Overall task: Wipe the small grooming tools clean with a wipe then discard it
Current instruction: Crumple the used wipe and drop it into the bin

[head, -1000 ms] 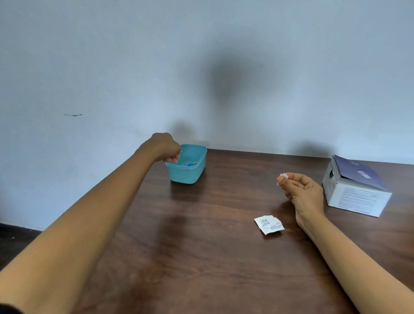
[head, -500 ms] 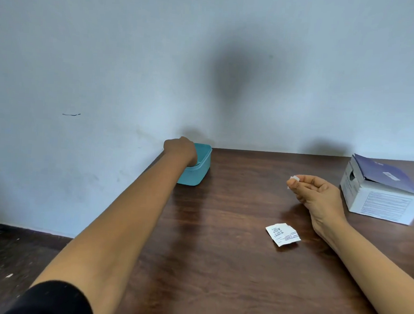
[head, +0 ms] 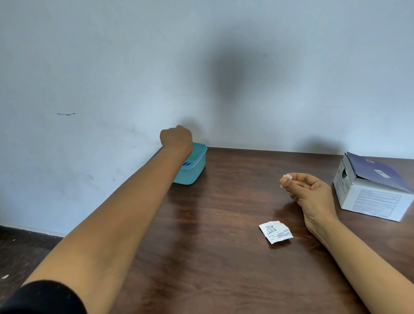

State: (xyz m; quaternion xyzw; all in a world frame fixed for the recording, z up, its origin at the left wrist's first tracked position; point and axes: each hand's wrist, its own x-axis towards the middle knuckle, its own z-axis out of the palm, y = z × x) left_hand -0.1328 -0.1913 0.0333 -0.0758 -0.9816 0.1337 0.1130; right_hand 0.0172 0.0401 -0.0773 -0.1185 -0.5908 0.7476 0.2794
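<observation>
A small teal tub (head: 193, 170) stands at the far left corner of the brown table (head: 217, 268); something blue shows inside it. My left hand (head: 176, 138) is stretched out above the tub's far side, fingers curled away from me, so what it holds is hidden. My right hand (head: 306, 188) rests on the table at the right, thumb and forefinger pinched on a small folded white wipe (head: 287, 177). A torn white wipe sachet (head: 275, 231) lies flat on the table, near my right wrist.
An open white and blue cardboard box (head: 372, 190) sits at the far right of the table. The pale wall (head: 208, 58) rises straight behind the table. Dark floor (head: 3, 253) shows beyond the table's left edge.
My left hand has moved from the tub's near-left rim to over its far side and risen a little. The right hand keeps its pinch on the wipe. The view has shifted left.
</observation>
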